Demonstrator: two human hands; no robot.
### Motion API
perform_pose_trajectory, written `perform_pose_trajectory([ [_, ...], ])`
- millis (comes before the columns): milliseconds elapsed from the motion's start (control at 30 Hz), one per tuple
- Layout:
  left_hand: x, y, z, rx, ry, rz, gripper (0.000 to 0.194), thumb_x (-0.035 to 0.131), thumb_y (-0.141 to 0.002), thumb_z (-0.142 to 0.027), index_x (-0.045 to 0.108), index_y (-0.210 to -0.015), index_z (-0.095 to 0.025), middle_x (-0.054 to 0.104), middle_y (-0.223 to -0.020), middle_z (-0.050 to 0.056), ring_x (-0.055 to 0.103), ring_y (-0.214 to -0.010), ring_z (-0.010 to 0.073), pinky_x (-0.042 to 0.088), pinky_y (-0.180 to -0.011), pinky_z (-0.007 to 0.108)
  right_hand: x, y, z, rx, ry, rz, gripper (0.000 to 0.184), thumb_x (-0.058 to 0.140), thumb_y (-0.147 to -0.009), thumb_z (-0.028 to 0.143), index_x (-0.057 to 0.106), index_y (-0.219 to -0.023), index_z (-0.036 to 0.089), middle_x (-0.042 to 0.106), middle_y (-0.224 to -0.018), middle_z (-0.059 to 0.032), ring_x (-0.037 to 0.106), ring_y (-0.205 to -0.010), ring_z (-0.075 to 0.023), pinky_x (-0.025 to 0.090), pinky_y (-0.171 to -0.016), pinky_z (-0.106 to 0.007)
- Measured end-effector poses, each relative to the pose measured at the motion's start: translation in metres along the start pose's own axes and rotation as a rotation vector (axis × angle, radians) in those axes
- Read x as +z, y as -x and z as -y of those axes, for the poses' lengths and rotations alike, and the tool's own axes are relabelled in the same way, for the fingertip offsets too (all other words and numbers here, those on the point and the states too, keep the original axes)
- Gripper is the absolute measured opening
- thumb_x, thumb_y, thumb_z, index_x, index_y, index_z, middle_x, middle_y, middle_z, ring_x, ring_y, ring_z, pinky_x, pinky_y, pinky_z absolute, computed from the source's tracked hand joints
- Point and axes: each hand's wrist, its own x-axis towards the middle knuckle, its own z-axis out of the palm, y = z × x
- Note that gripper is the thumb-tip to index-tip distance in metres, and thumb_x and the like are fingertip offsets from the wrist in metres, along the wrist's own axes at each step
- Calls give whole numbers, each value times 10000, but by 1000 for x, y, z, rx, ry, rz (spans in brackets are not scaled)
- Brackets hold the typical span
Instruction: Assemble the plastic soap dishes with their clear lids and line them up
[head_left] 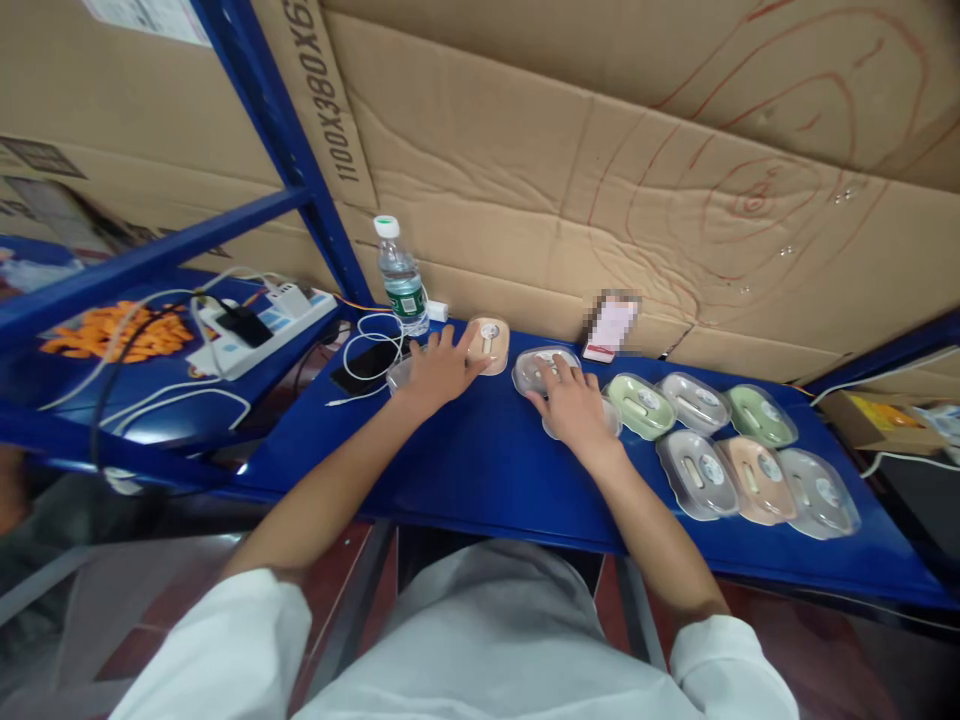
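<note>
My left hand [439, 372] has its fingers spread, the thumb beside a small peach lidded box [487, 345]. Another clear-edged box [399, 375] is mostly hidden under that hand. Over a grey lidded box [531, 372] with a clear cover, my right hand [576, 408] lies with its fingers apart on the top. A further box [551, 430] shows only in part beneath its palm. To the right, several similar boxes stand in two rows, among them a green box [637, 405], a grey box [697, 475] and a peach box [757, 480].
A water bottle [401, 275], a dark phone [364, 370] and a white cable stand or lie at the back left. A lit phone [611, 328] leans on the cardboard wall [487, 150]. Left are orange pieces [124, 332] and a power strip [262, 335], beyond a blue frame post.
</note>
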Motion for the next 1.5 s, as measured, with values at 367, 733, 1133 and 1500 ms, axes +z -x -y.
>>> perform_pose_trajectory([
  [367,13,-10,10,147,4,59,757,542,-1043,-697,441,-1654,-263,648,-1465,225,536,-1395,474,351,-1166,675,28,2,-10,-85,-68,41,569,496,-1104,299,466,-1659,179,456,-1714,-175,491,-1526,-437,418,-1212,-679],
  [733,9,-9,-8,224,108,-175,572,452,-1126,-404,452,-1651,-174,482,-1678,212,423,-1577,407,259,-1306,617,7,34,-42,-20,-244,6,652,493,-1118,431,325,-1722,253,382,-1757,-175,367,-1624,-418,215,-1292,-777],
  [1133,14,127,-41,554,444,45,674,612,-1084,-484,375,-1690,-307,438,-1727,148,491,-1557,332,469,-1233,527,21,120,-38,-208,-457,50,728,642,-1070,341,318,-1717,426,310,-1803,-58,290,-1670,-355,350,-1290,-650],
  [1500,17,120,-5,326,342,-118,531,540,-1102,-442,514,-1607,-278,531,-1660,137,536,-1504,342,412,-1259,544,35,102,-66,-72,-555,-57,522,599,-1092,469,578,-1586,302,566,-1644,-105,446,-1597,-336,411,-1293,-619],
])
